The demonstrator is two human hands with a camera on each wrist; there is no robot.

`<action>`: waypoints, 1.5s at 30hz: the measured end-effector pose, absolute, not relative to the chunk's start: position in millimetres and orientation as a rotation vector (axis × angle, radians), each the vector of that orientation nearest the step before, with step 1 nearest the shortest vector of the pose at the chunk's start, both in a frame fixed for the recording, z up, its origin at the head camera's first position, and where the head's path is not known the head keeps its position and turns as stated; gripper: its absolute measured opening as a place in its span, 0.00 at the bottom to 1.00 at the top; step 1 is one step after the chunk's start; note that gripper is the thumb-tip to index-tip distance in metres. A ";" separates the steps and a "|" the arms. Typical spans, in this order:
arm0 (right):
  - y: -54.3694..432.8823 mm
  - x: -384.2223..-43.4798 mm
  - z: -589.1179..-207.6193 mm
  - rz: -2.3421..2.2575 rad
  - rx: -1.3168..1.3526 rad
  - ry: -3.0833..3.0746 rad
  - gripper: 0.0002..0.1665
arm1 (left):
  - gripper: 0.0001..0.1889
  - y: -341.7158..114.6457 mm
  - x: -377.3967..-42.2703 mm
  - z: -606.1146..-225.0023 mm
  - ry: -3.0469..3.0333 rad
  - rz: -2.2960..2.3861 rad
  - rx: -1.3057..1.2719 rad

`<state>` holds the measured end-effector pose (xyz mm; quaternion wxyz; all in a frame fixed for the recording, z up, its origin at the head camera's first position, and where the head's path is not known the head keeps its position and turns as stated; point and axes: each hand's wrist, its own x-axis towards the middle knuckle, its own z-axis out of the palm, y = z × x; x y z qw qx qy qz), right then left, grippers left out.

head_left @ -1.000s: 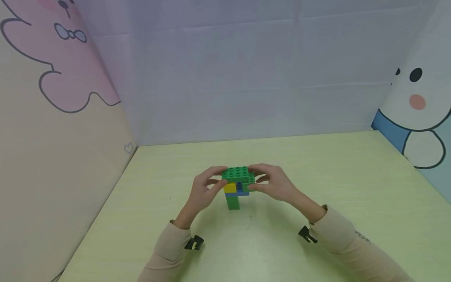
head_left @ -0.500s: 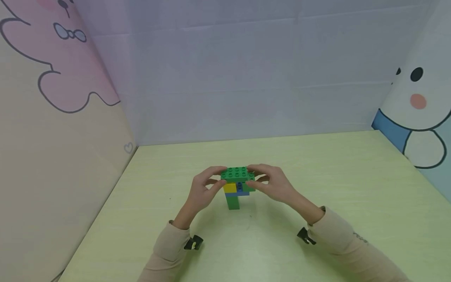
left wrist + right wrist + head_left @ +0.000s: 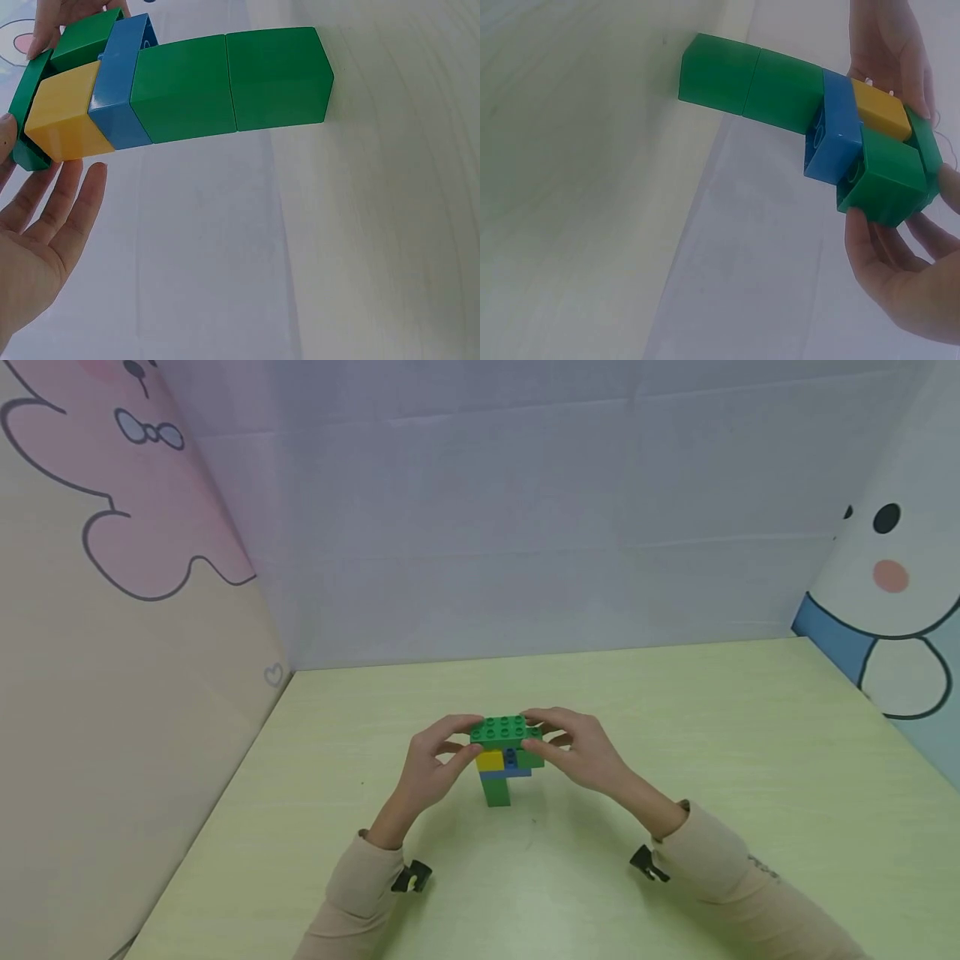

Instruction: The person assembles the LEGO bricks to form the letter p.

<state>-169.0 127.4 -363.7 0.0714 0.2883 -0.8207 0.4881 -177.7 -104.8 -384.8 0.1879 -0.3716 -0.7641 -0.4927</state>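
A block tower stands upright on the table. Its column is two stacked green blocks (image 3: 232, 86). Across them lies a blue brick (image 3: 519, 772), overhanging to the right. On the blue one sit a yellow block (image 3: 491, 762) at left and a green block (image 3: 532, 759) at right, with a gap between. A flat green studded brick (image 3: 498, 732) lies on top. My left hand (image 3: 431, 762) pinches its left end between thumb and fingers. My right hand (image 3: 583, 752) pinches its right end, fingers also near the right green block. Both palms are off the blocks.
The pale yellow-green table (image 3: 300, 827) reaches a grey-white cloth backdrop (image 3: 480, 527) behind. Printed cartoon panels flank it on both sides. A black clip (image 3: 412, 877) hangs at the left cuff, another black clip (image 3: 648, 864) at the right.
My right thumb has moved up and left from the lower right green block to the top brick's end. The top brick has shifted very slightly left. My left hand stays nearly still.
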 end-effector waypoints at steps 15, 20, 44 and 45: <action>126.9 -168.2 -364.0 1.432 0.894 -2.465 0.20 | 0.19 -98.9 -163.7 -368.4 -2.283 -1.453 -0.888; 127.4 -168.9 -365.1 1.438 0.910 -2.464 0.20 | 0.17 -95.4 -153.9 -354.2 -2.282 -1.442 -0.896; 126.6 -170.0 -363.9 1.425 0.908 -2.457 0.22 | 0.16 -94.6 -153.8 -357.4 -2.261 -1.452 -0.878; 126.7 -169.9 -363.5 1.424 0.909 -2.462 0.22 | 0.16 -94.7 -153.7 -357.6 -2.263 -1.455 -0.874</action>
